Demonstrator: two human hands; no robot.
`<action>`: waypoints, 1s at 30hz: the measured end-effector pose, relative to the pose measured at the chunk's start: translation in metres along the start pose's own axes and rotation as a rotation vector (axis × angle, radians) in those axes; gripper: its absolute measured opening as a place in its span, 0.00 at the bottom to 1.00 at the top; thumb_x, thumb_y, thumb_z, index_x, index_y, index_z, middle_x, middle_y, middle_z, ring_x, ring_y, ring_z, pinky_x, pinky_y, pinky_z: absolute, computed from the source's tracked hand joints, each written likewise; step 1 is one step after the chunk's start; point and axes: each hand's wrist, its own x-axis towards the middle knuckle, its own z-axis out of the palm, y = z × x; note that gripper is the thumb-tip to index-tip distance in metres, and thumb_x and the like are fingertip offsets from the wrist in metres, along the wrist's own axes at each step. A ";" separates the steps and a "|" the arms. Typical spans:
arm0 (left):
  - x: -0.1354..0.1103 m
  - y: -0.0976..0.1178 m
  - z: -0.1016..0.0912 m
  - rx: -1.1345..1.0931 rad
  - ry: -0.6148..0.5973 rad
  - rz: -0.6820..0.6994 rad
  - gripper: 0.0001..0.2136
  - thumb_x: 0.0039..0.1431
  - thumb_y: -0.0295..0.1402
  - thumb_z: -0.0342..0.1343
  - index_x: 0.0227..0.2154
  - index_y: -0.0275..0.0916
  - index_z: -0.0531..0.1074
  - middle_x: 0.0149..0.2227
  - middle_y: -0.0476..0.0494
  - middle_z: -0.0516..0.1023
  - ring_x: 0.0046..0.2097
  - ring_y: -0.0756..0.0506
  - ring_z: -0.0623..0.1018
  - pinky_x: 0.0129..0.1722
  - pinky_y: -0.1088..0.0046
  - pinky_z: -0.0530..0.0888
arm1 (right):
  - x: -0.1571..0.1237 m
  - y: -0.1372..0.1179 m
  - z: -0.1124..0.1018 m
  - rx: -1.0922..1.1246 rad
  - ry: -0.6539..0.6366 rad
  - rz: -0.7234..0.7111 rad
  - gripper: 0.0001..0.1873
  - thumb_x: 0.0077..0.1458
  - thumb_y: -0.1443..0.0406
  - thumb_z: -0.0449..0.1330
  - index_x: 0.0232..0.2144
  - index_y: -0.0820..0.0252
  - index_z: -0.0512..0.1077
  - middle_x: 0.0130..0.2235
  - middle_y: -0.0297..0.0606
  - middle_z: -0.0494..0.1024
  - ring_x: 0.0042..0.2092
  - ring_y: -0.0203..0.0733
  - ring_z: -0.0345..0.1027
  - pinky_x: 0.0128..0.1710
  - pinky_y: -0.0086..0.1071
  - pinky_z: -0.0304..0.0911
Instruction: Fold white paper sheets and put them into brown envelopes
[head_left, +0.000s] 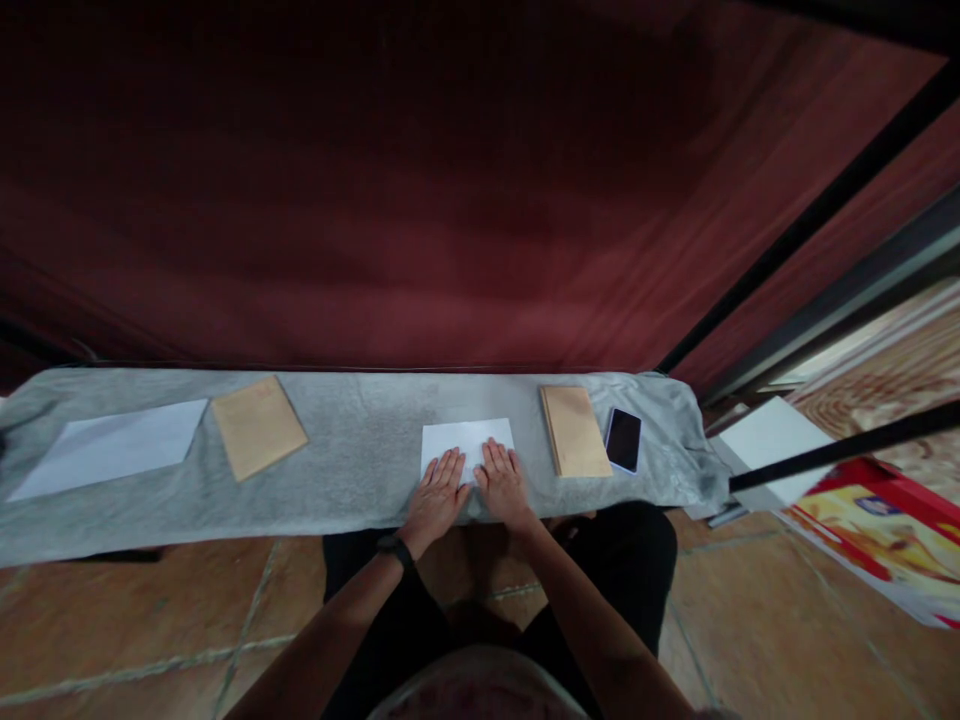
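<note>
A small white sheet of paper [466,432] lies on the grey cloth in front of me, partly covered by both hands. My left hand [437,495] rests flat on its left part, fingers stretched out. On the right part lies my right hand [501,483], also flat with its fingers extended. The two thumbs point toward each other and come close near the paper's lower edge. Whether the paper is folded under the palms is hidden.
A grey cloth [360,450] covers the long narrow table. To the left lie a larger white sheet [112,448] and a brown envelope [259,427]. Rightward are a stack of brown envelopes [577,432] and a phone [624,440]. A colourful box [885,535] stands beyond the right end.
</note>
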 end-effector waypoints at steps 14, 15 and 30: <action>-0.030 -0.020 -0.015 0.058 0.011 -0.052 0.31 0.70 0.48 0.40 0.67 0.30 0.56 0.69 0.31 0.59 0.71 0.39 0.57 0.70 0.54 0.53 | -0.032 0.027 -0.012 -0.066 0.041 0.114 0.30 0.70 0.58 0.44 0.68 0.70 0.56 0.67 0.53 0.62 0.67 0.54 0.54 0.66 0.50 0.45; -0.029 -0.014 -0.015 0.058 0.005 -0.044 0.31 0.70 0.47 0.40 0.67 0.31 0.56 0.69 0.32 0.59 0.71 0.39 0.57 0.70 0.55 0.53 | -0.032 0.026 -0.013 -0.060 0.037 0.117 0.30 0.70 0.58 0.44 0.68 0.69 0.55 0.67 0.53 0.61 0.67 0.55 0.54 0.67 0.51 0.45; -0.025 0.008 -0.009 0.038 -0.120 0.179 0.27 0.68 0.48 0.48 0.66 0.46 0.60 0.70 0.42 0.58 0.72 0.37 0.52 0.70 0.49 0.47 | 0.006 0.005 -0.006 0.107 -0.149 -0.090 0.25 0.71 0.62 0.44 0.65 0.61 0.63 0.68 0.47 0.61 0.69 0.48 0.51 0.67 0.49 0.46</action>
